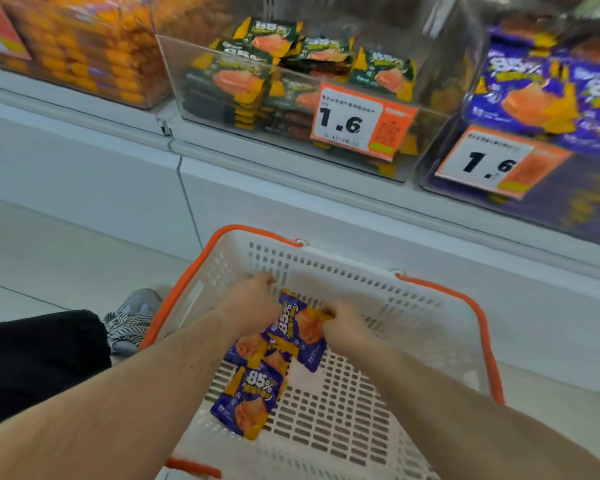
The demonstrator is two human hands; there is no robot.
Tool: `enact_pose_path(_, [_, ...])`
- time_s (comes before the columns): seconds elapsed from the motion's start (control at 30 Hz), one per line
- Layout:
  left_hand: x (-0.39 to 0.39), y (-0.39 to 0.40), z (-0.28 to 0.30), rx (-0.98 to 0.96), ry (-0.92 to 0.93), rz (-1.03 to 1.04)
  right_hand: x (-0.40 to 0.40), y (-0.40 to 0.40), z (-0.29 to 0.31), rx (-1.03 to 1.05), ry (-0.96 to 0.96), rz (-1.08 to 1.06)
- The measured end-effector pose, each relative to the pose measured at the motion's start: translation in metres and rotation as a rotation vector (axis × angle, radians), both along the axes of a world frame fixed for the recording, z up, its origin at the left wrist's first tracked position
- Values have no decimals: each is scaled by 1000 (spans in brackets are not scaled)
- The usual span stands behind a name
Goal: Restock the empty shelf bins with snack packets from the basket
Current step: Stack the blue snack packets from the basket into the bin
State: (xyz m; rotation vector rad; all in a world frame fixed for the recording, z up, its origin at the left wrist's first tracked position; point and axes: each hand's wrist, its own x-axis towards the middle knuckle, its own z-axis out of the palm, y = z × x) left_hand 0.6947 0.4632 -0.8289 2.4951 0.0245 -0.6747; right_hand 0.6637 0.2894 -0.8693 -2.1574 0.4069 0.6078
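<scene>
Both hands in basket (440, 292), gathering purple packets (297, 332): left hand (253, 299) curled on top packet's far edge, right hand (343, 323) pinching its right edge; one packet (248, 398) lies nearer; purple bin (534, 109) up right of basket, likely destination

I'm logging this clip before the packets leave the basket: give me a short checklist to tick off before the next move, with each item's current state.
1. Right hand grips the top purple packet: ok.
2. Left hand has a packet: cannot tell, its fingers are hidden.
3. Packets left in the basket: ok, a lower packet lies on the floor.
4. Matching purple bin in view: ok.
5. Room in that bin: cannot tell, blurred.
</scene>
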Motion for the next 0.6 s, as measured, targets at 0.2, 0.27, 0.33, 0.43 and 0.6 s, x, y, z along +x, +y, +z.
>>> enact_pose_path(0.2, [-23,-34,48,-700,290,617,-18,-41,104,144,-313,-114])
enact_pose_path(0.27, [-33,-51,60,-866,338,552,-26,-50,127,173,-351,-151])
enact_pose_path(0.33, [-39,-72,73,-992,203,445,-36,-57,150,232,-381,-192])
enact_pose_path(0.43, [-48,-97,106,-1077,35,343,-48,-70,178,265,-480,-299])
enact_pose_path(0.6, [-40,-118,156,-1076,-93,157,-66,-94,230,324,-608,-342])
